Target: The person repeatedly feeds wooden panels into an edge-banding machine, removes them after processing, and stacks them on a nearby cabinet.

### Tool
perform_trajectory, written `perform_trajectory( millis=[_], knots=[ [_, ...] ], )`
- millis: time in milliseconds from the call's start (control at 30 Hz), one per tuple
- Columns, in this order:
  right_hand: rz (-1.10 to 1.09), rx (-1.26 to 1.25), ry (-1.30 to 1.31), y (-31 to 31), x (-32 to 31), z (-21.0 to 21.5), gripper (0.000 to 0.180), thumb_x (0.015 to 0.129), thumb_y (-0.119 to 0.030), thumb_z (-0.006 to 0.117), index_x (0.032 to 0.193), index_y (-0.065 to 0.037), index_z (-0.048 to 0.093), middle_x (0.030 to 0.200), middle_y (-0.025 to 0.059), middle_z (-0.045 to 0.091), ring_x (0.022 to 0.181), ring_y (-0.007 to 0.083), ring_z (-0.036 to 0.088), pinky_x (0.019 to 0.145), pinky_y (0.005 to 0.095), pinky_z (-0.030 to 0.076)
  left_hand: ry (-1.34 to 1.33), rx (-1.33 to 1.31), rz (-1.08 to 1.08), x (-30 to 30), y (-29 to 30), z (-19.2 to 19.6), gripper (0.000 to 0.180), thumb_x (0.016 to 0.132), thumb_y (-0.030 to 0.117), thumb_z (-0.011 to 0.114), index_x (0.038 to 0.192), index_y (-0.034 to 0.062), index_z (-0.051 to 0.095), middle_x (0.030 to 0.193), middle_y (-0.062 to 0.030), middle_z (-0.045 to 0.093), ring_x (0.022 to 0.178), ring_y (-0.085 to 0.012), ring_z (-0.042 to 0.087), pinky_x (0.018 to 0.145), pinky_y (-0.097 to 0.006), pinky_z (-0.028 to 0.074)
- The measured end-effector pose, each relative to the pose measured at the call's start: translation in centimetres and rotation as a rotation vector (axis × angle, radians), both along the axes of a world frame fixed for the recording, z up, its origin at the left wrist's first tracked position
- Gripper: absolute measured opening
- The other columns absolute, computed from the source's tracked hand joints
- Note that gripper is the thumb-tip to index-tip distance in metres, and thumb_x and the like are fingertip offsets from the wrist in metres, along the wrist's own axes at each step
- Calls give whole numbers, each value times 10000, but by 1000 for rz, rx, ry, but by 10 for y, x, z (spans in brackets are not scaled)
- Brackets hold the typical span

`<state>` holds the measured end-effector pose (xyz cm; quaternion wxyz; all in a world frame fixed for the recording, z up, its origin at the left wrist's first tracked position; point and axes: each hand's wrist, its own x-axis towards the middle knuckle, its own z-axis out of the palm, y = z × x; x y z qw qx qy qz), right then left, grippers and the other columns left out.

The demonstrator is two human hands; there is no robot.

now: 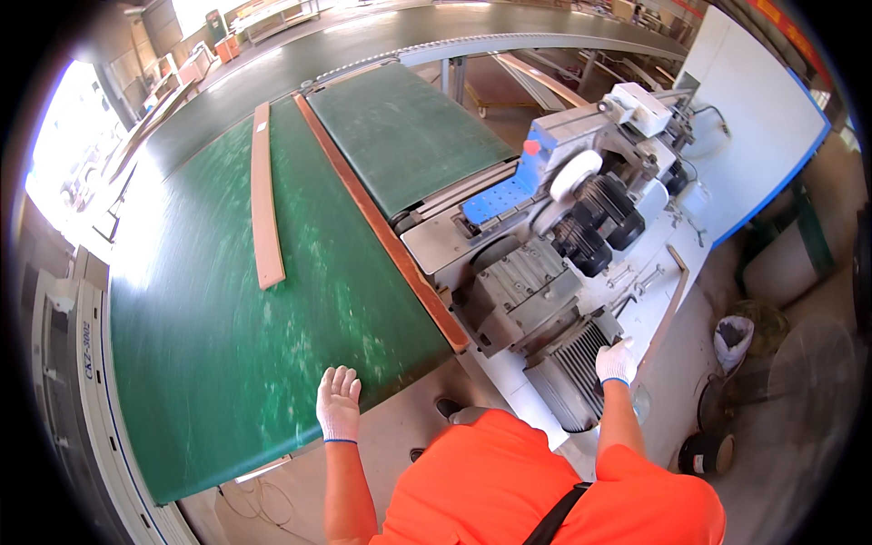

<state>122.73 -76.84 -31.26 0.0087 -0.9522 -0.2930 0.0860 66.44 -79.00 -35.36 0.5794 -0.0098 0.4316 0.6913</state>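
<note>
The left hand, in a white work glove, lies palm-down with its fingers spread open and empty at the near edge of the green conveyor belt, which runs from the lower left up and away across the view. The belt surface is scuffed with pale marks and dust. One narrow wooden strip lies lengthwise on the belt, well apart from the left hand, toward the far end. A second, longer wooden strip rests along the right edge of the belt, its near end just beside the grey machine housing. Beyond this strip a shorter green belt section runs parallel. The right hand, also gloved in white, is held near the ribbed grey electric motor; its fingers are curled around the lower end of a thin wooden strip that leans up and to the right. Above the motor stand black motors, a white wheel, a blue perforated plate and a red knob. The floor to the right is bare concrete carrying a white sack. A white panel with blue edging stands behind the machine. The person wears an orange shirt.
</note>
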Motion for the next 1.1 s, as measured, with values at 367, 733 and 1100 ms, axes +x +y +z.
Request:
perform_trajectory(
  millis=[367,733,1100],
  knots=[
    [306,31,-121,49,-36,27,524,854,-444,687,1147,-21,593,1157,259,678,1046,402,698,903,514,572,96,86,120,-36,-15,-22,603,1072,328,526,1553,6,357,1570,-210,428,1399,-338,490,1114,-432,469],
    [1042,227,263,103,-191,17,528,867,-451,641,1193,-37,613,1093,245,685,960,418,698,848,536,558,234,-59,320,-9,-60,-3,508,1037,208,572,1492,31,431,1335,-186,629,1156,-321,665,921,-431,576],
    [2293,43,719,-4,-387,39,473,872,-362,722,1209,-33,672,945,141,733,851,327,724,737,449,576,110,-605,669,55,-295,-87,188,926,131,621,1036,-18,657,872,-115,677,772,-217,662,706,-357,547]
  ],
)
